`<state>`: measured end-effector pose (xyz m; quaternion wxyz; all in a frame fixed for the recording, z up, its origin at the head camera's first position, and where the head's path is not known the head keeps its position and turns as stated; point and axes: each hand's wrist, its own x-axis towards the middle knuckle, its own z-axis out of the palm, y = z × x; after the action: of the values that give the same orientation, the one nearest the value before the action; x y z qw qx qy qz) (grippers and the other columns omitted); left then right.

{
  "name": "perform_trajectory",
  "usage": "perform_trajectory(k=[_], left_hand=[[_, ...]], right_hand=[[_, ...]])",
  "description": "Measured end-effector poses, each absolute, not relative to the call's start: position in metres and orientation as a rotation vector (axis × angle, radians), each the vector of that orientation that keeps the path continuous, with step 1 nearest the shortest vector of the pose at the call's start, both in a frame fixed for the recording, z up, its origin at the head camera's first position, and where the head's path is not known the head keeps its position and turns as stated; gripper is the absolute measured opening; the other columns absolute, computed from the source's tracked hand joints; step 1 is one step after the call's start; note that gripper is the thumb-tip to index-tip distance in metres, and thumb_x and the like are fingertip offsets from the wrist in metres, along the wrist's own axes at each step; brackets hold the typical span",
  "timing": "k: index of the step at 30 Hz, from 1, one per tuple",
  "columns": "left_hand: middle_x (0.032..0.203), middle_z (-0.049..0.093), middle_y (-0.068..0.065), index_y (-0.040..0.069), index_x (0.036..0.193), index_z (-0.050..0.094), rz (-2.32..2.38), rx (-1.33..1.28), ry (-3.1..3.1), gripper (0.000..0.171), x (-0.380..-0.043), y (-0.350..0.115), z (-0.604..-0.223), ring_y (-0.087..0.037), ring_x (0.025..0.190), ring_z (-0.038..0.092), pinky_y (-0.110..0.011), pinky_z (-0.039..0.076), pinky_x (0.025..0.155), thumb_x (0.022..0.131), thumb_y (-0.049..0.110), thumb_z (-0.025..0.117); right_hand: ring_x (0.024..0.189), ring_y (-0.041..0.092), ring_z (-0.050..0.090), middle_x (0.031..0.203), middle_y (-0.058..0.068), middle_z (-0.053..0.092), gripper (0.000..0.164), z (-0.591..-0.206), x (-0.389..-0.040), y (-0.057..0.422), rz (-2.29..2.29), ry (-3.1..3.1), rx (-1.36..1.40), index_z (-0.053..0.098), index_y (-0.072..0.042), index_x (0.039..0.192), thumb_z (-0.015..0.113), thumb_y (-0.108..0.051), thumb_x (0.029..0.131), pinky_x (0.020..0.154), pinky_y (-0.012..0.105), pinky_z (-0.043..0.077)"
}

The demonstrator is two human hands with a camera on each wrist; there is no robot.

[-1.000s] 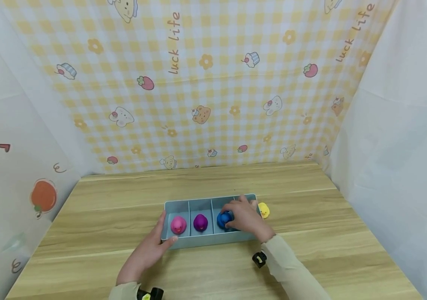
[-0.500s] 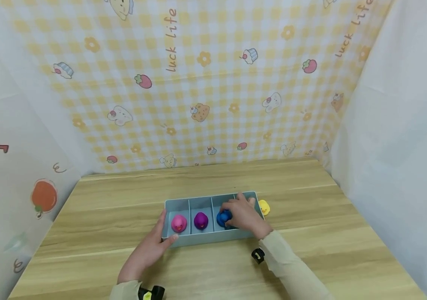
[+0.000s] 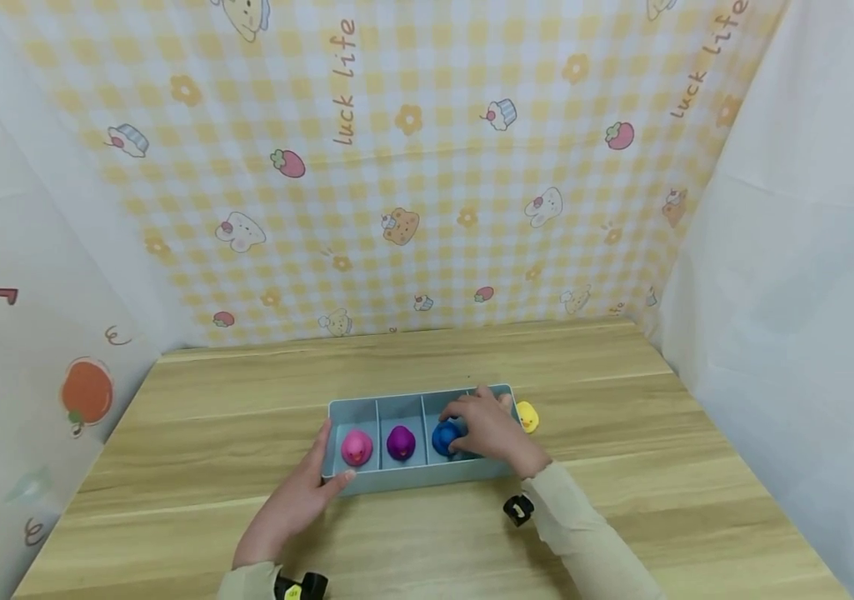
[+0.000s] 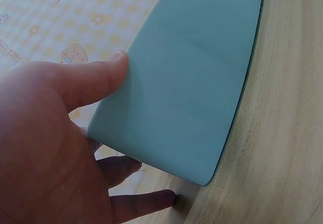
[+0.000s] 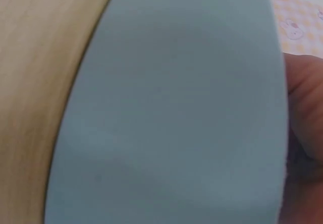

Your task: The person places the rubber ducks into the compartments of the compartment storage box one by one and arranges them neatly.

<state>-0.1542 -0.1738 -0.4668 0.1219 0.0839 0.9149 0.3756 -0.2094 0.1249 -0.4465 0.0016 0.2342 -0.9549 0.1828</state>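
Observation:
A blue-grey divided box [image 3: 397, 481] lies on the table, with small rubber ducks in its compartments. My left hand [image 3: 299, 504] holds the box's left end, fingers along the end wall; in the left wrist view the thumb lies on the front wall [image 4: 181, 88]. My right hand [image 3: 492, 427] reaches over the front rim, thumb and index finger curled round a blue rubber duck [image 3: 445, 438] in the third compartment from the left. A purple duck [image 3: 401, 443] sits in the second compartment, a pink duck [image 3: 357, 447] in the leftmost. The hand mostly covers the rightmost compartment.
A yellow rubber duck [image 3: 527, 417] is just outside the box's right end. The wooden table [image 3: 427, 550] runs back to a yellow checked cloth [image 3: 427, 192]. White cloth walls [image 3: 779, 275] stand at both sides.
The right thumb and fingers have shifted slightly about the blue duck, and more of it shows. The left hand stays on the box's end, and the other ducks keep their places.

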Motion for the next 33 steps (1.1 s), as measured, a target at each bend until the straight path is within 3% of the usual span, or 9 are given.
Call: perform_trajectory(k=[7,26,33], left_hand=[[0.157,0.015,-0.023,0.014,0.155,-0.002,1.086,0.242,2.676,0.085,-0.154,-0.174,-0.467,-0.045,0.14,0.024,-0.061,0.024,0.111,0.096,0.045,0.052],[0.156,0.015,-0.024,0.015,0.155,-0.002,1.078,0.234,2.675,0.085,-0.154,-0.174,-0.468,-0.046,0.139,0.024,-0.062,0.025,0.11,0.096,0.045,0.051],[0.156,0.016,-0.024,0.015,0.155,-0.001,1.074,0.226,2.675,0.085,-0.155,-0.174,-0.468,-0.047,0.139,0.024,-0.062,0.025,0.11,0.096,0.044,0.052]], right_hand=[[0.094,0.017,0.041,0.109,-0.005,0.07,0.031,-0.439,-0.209,0.132,0.672,-2.975,0.707,0.073,-0.022,0.102,0.083,-0.024,0.073,0.073,0.041,0.021],[0.083,0.015,0.039,0.098,-0.006,0.072,0.024,-0.431,-0.203,0.15,0.775,-2.876,0.612,0.075,-0.018,0.094,0.084,-0.018,0.071,0.069,0.04,0.017],[0.082,0.015,0.039,0.102,-0.005,0.072,0.023,-0.428,-0.203,0.164,0.818,-2.871,0.571,0.075,-0.02,0.095,0.082,-0.018,0.073,0.07,0.04,0.014]])
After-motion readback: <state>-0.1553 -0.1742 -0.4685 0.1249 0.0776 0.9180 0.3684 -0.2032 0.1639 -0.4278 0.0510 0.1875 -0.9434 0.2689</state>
